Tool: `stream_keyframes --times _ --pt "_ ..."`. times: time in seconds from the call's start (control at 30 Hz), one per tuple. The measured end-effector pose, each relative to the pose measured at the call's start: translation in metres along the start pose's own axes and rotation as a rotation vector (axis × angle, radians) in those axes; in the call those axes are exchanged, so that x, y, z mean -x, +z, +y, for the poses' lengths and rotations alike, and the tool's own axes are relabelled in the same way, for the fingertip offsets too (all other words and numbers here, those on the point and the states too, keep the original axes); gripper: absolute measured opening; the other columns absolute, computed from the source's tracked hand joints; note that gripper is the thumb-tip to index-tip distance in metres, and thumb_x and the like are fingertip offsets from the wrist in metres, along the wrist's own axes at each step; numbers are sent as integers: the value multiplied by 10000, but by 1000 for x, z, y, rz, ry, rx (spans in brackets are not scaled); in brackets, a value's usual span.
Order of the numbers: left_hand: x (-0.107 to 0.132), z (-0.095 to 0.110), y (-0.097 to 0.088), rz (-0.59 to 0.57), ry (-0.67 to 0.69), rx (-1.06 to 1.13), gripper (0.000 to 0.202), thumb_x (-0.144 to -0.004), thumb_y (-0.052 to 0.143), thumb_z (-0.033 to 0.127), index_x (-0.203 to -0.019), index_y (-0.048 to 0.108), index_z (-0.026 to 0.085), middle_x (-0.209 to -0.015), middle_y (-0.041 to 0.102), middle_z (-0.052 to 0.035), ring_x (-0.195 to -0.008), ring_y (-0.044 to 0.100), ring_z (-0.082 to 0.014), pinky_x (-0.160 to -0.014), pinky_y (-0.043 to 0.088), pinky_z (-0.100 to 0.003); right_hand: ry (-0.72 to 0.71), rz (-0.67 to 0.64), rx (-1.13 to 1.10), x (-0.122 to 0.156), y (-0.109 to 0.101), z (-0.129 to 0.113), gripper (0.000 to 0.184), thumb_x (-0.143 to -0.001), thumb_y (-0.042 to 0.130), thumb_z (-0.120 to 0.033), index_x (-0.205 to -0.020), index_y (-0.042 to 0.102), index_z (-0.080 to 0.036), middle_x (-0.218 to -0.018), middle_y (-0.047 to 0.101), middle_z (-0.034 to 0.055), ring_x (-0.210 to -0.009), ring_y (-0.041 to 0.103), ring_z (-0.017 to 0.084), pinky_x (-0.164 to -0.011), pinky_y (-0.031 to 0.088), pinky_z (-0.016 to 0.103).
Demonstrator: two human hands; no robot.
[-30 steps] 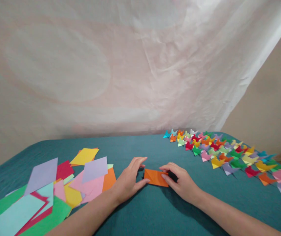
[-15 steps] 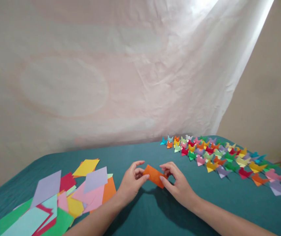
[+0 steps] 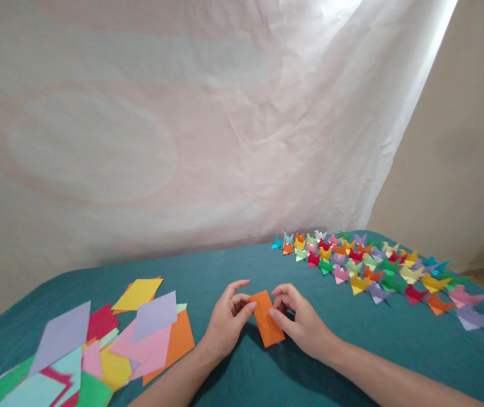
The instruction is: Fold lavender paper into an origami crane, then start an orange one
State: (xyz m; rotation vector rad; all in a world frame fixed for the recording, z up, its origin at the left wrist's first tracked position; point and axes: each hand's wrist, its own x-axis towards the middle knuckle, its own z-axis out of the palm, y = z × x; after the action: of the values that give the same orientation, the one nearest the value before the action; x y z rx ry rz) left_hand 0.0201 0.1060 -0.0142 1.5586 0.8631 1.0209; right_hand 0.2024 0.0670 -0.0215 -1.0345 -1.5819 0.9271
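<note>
A small orange paper rectangle (image 3: 266,323), which looks folded, is held above the table between both hands. My left hand (image 3: 231,316) pinches its upper left edge between thumb and fingers. My right hand (image 3: 299,319) grips the right edge, its thumb on the front face and the fingers curled behind. The paper stands nearly upright, its long side tilted a little. Parts of the fingers behind the paper are hidden.
Loose coloured paper sheets, with a yellow sheet (image 3: 138,294) and a purple sheet (image 3: 154,316) among them, overlap at the left. Rows of folded paper birds, including a red bird (image 3: 418,295), stand at the right. A pale cloth (image 3: 208,141) hangs behind the green-covered table (image 3: 208,263).
The orange paper has been turned from lying slantwise to standing with its long side nearly vertical. Both hands still hold it. The view has shifted slightly to the right.
</note>
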Motion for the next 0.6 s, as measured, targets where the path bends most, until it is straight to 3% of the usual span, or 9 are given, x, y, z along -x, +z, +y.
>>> stream_keyframes --times 0.13,0.3,0.6 --pt "0 -3 1 17 8 54 429 -796 614 292 -1150 391 197 -897 624 -28 -824 606 -158 -779 459 -310 23 64 5 -1 0 4 151 -847 535 -289 -855 410 -204 -716 498 -28 -659 495 125 -612 418 241" --pt "2 -7 0 -18 58 -48 285 -759 665 300 -970 519 174 -899 634 -45 -812 607 -168 -783 476 -320 37 124 48 -3 -2 7 181 -845 539 -339 -802 436 -197 -705 483 -22 -636 470 125 -590 404 239" --pt "3 -4 -2 -41 -5 -103 289 -771 646 306 -1012 621 148 -929 664 -71 -830 608 -185 -799 485 -331 -5 45 27 -1 0 0 149 -872 497 -339 -904 493 -193 -796 548 9 -716 523 139 -655 447 252"
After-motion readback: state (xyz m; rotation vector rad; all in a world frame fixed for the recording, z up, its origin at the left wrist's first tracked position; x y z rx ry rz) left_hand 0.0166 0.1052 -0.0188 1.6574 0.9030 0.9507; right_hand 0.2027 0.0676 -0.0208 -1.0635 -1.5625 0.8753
